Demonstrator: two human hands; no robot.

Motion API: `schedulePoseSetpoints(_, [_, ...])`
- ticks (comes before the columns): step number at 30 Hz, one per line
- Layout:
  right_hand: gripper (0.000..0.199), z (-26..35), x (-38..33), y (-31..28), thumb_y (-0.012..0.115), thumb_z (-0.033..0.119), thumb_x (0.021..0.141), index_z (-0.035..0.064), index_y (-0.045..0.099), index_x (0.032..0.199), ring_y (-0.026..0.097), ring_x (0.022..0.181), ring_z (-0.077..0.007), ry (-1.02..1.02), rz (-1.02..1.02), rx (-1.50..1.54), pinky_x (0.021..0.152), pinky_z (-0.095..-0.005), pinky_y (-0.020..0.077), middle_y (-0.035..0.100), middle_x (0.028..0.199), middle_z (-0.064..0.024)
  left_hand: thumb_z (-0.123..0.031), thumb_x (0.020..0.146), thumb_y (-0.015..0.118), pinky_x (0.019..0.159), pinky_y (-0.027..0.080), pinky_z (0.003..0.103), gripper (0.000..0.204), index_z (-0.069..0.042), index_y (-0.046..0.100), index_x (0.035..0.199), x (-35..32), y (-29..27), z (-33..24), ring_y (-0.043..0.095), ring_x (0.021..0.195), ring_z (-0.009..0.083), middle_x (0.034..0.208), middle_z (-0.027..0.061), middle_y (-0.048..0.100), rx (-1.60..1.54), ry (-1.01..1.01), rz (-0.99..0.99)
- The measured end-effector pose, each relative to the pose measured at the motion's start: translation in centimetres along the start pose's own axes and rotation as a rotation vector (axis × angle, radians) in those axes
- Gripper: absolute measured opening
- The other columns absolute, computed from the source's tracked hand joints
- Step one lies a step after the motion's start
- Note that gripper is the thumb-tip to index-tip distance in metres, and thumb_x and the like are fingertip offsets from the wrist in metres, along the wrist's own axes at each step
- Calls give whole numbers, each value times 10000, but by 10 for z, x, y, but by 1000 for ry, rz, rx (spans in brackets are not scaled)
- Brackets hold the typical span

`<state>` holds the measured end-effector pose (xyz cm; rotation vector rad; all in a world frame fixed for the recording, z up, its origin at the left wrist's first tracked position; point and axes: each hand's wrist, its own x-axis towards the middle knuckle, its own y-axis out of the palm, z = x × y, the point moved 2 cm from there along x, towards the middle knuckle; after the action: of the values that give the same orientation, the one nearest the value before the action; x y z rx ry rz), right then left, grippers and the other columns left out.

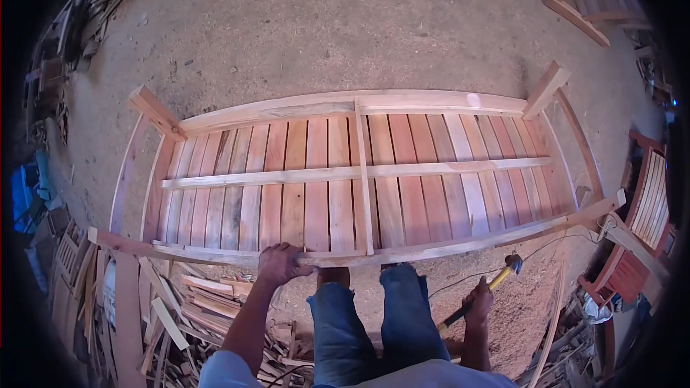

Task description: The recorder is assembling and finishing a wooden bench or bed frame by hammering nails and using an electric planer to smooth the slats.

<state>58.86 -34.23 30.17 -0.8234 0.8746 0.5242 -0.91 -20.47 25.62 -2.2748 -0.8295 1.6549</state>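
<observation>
A long wooden bench frame lies upside down before me, its legs pointing up at the corners. Reddish and pale slats run across it, with a long batten and a short crosspiece over them. My left hand grips the near rail, its fingers curled over the top edge. At the right, away from the frame, my right hand is closed round the handle of a hammer. The hammer has a yellow and black handle, and its head points up and to the right.
Loose wood offcuts are heaped at the lower left. Sawdust covers the ground near the hammer, where a thin cable also runs. A reddish slatted chair or bench stands at the right. Another wooden frame is at the far right.
</observation>
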Motion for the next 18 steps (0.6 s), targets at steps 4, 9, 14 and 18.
schedulePoseSetpoints(4, [448, -30, 83, 3, 607, 566, 1074, 130, 607, 969, 682, 752, -262, 351, 25, 565, 676, -436, 593, 696, 878, -109, -709, 801, 807, 974, 577, 507, 671, -284, 769, 1318, 2, 33, 19, 737, 1102, 334, 1139, 129, 759, 86, 142, -123])
schedulePoseSetpoints(9, [478, -61, 93, 59, 576, 620, 1069, 147, 639, 1038, 685, 1056, -348, 391, 149, 834, 1008, -589, 528, 727, 1105, -158, -682, 823, 806, 992, 576, 496, 646, -269, 765, 1318, 7, 28, -46, 728, 1132, 342, 1143, 122, 758, 114, 120, -28])
schedulePoseSetpoints(14, [503, -81, 60, 126, 581, 646, 1056, 153, 671, 1097, 642, 1250, -367, 178, 410, 940, 1155, -653, 428, 733, 1196, -116, -704, 815, 806, 1001, 578, 492, 690, -196, 776, 1280, 18, 57, -57, 734, 1157, 345, 1187, 143, 767, 147, 57, -48])
schedulePoseSetpoints(18, [540, -97, 74, 130, 602, 664, 1036, 163, 692, 1217, 654, 1261, -366, 154, 356, 916, 1135, -664, 459, 730, 1285, -86, -745, 779, 802, 1002, 575, 492, 741, -144, 802, 1213, 25, 44, -90, 745, 1150, 343, 1179, 157, 785, 128, -21, 84])
